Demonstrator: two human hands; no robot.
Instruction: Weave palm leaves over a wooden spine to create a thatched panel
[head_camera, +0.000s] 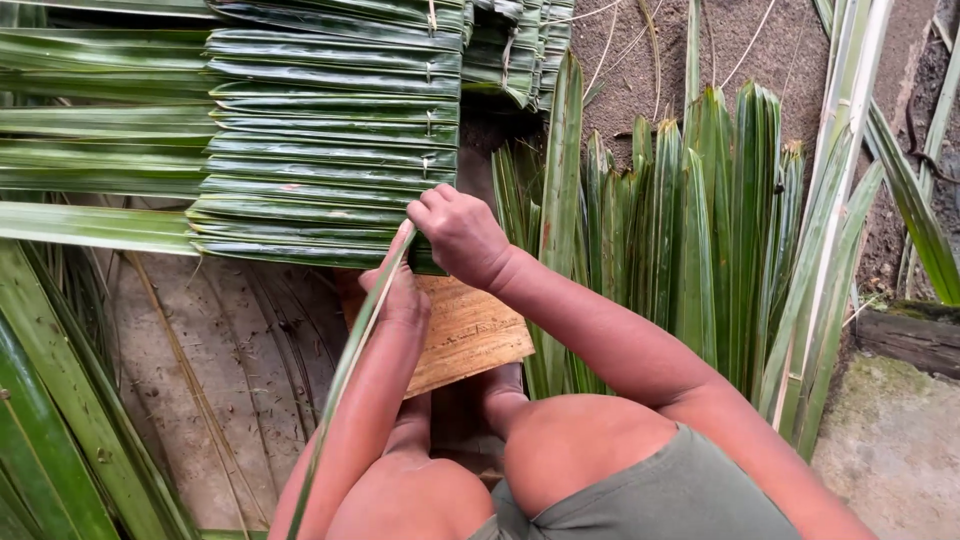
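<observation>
At frame centre, the right hand (460, 233) pinches the stitched palm-leaf panel's (330, 130) lower edge, steadying the folds, while the left hand (398, 292) grips a long leaf strip (345, 380) against it.

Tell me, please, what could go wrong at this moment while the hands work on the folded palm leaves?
1. The right hand pinches the edge of the stitched leaf panel; a hard pull might tear a leaf or loosen the small pins.
2. The long leaf strip runs along the left hand; its thin edge could perhaps cut the skin if it slides.
3. The loose leaves stand close by the right arm and may be knocked.
</observation>
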